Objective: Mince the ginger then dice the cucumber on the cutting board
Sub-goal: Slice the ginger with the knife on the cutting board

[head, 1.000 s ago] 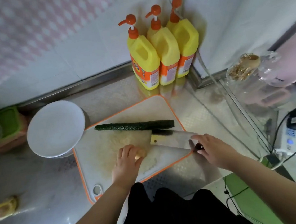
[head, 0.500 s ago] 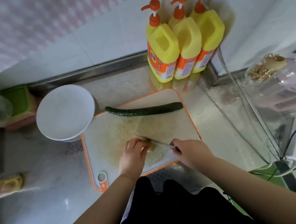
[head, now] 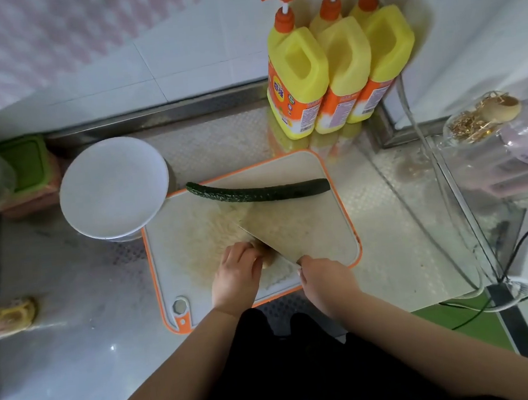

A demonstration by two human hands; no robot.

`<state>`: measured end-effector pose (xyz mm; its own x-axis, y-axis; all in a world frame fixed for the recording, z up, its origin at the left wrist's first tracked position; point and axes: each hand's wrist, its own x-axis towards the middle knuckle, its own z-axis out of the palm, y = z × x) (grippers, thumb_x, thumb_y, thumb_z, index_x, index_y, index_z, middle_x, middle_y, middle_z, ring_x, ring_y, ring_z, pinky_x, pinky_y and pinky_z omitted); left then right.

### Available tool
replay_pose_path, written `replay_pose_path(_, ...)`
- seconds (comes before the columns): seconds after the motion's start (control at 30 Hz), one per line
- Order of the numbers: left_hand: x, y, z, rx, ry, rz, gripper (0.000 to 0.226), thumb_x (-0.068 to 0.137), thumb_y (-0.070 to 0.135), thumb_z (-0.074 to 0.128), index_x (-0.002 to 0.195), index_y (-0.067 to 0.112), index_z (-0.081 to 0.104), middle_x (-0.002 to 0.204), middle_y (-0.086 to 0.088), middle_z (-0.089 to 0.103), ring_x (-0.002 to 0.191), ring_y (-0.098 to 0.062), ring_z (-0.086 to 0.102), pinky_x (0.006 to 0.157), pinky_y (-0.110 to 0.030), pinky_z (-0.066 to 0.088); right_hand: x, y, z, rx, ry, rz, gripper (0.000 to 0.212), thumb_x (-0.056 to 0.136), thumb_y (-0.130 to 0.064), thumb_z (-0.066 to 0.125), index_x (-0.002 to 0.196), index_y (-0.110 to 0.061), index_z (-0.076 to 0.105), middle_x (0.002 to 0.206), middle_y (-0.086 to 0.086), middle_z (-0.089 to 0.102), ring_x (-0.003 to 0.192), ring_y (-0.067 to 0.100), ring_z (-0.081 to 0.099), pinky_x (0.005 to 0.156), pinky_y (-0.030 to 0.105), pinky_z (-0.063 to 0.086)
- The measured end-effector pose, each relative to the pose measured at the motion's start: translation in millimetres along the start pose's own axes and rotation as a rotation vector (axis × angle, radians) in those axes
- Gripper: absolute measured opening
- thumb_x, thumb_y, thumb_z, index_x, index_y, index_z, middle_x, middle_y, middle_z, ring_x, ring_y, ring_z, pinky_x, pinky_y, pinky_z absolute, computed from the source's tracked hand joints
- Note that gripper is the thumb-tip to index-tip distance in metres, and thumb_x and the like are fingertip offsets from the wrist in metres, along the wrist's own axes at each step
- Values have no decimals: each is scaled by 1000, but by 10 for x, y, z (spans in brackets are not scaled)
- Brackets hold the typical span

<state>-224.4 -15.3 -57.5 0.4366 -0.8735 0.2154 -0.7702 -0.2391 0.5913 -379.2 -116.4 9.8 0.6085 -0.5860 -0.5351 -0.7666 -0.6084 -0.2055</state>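
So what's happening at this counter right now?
A person is cutting ginger on the orange-rimmed cutting board. The left hand holds the ginger piece down while the right hand grips the cleaver, its blade set against the piece. Pale cut bits are spread over the board. The cucumber lies whole and uncut along the board's far edge. A white plate sits beside the board's left corner, and three yellow pump bottles stand against the wall.

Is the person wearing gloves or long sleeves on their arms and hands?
No gloves and no sleeves show. The left hand and right hand are bare, and both forearms are bare as far as the picture shows. I see no rings, watch or bracelets. Dark black clothing shows lower down, between the arms.
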Motion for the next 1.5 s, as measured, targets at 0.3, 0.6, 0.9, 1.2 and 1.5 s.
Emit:
replay_pose_path(0.3, 32, -17, -17, 50, -18, 43, 21, 89, 28, 54, 84, 14, 69, 95, 0, 59, 91, -18, 52, 51, -32, 53, -3, -124, -25, -44, -19, -11, 29, 92, -6, 41, 120, -12, 49, 83, 5, 63, 78, 28, 61, 57, 31, 37)
replay_pose_path(0.6, 20, 4, 4, 32, -18, -19, 11, 78, 12, 79, 82, 15, 69, 93, 1, 61, 91, -16, 51, 51, -28, 49, -61, -141, -113, -29, -3, -11, 19, 94, -9, 41, 108, -10, 54, 87, 7, 66, 76, 28, 60, 58, 30, 36)
replay_pose_path(0.9, 19, 10, 6, 6, 45, 33, 17, 87, 25, 59, 83, 14, 71, 97, 6, 58, 88, -17, 54, 58, -23, 45, 55, -260, -180, 30, -71, 18, 22, 88, 4, 38, 102, -7, 51, 81, 7, 57, 82, 30, 58, 64, 33, 38)
replay_pose_path(1.2, 5, -13, -8, 31, 53, 81, 20, 89, 22, 56, 83, 14, 73, 94, 3, 63, 87, -20, 58, 66, -29, 55, 229, -123, -142, 210, -113, 97, 22, 99, -25, 41, 103, -11, 57, 93, 7, 63, 87, 26, 61, 72, 35, 50)
replay_pose_path(1.5, -1, -1, -18, -3, -4, 11, 18, 89, 25, 61, 83, 15, 74, 94, 4, 66, 93, -15, 56, 58, -26, 51, 24, -184, -105, 70, -46, 1, 17, 91, -4, 40, 102, -9, 53, 73, 5, 54, 67, 26, 53, 56, 32, 39)
